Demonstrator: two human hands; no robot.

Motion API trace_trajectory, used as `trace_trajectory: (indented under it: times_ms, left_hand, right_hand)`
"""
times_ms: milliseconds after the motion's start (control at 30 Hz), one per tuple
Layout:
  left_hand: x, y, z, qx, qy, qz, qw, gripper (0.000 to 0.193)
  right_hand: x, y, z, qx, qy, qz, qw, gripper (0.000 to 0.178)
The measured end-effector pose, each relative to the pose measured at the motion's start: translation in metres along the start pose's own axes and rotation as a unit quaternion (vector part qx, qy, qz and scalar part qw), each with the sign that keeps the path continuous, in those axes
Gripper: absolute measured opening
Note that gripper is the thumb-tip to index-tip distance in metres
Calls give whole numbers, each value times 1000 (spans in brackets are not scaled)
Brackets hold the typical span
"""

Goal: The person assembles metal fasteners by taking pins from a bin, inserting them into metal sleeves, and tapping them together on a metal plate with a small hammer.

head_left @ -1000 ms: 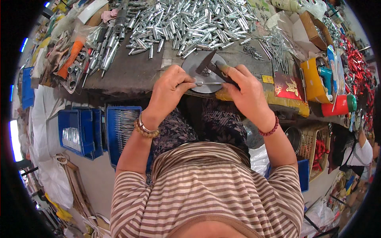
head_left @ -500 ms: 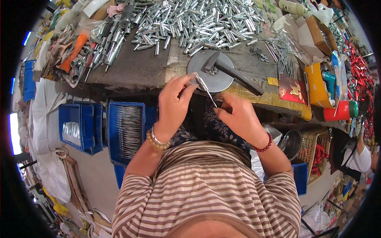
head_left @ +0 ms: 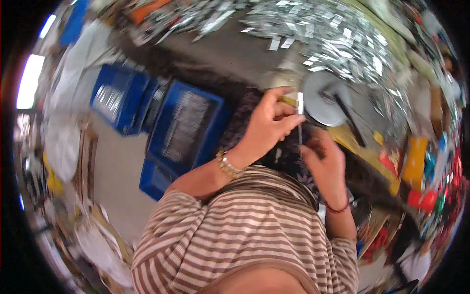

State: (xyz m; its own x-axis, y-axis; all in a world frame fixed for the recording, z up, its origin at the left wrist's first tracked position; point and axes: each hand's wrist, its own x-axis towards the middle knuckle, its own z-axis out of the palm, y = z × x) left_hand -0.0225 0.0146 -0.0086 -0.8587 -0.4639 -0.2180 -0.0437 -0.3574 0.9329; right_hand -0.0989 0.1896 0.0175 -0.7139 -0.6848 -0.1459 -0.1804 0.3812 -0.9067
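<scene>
My left hand (head_left: 268,125) pinches a slim metal rod with a shiny, wider sleeve (head_left: 300,102) at its upper end. The rod hangs nearly upright above my lap, its thin shaft pointing down toward me. Close to the lower end of that shaft is my right hand (head_left: 327,164), its fingers curled and its thumb beside the tip. Motion smears those fingers, so whether they grip the shaft is unclear. Just beyond both hands, a round grey metal plate (head_left: 325,110) lies on the bench edge, with a dark hammer (head_left: 348,117) resting across it.
A blurred heap of short shiny metal tubes (head_left: 338,41) covers the far bench. Left of my lap stand a blue bin of thin rods (head_left: 215,105) and another blue bin (head_left: 105,73). A yellow box (head_left: 415,157) and a red cylinder (head_left: 422,200) are at the right.
The view has swung, so the bench and bins are tilted and blurred. My left hand still holds the rod, which has turned from slanting to nearly upright. My right hand stays near its lower end.
</scene>
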Motion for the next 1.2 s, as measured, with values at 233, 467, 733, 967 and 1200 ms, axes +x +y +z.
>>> trace_trajectory:
  times_ms: [233,467,733,967,1200]
  left_hand:
    - [-25,-38,-137,60,223,16,973,56]
    - [-78,-160,-310,65,454,-85,885,55]
    - [-72,-202,-396,262,569,-114,771,49]
    - [-98,-193,-412,388,579,-27,717,52]
    - [12,-26,-234,325,452,186,810,24]
  right_hand:
    - [23,31,-28,119,85,57,988,35]
    - [27,34,-33,77,77,64,992,37]
    - [30,40,-30,89,87,62,990,34]
    - [34,31,-26,134,43,77,987,23]
    - [29,27,-30,164,61,75,982,19]
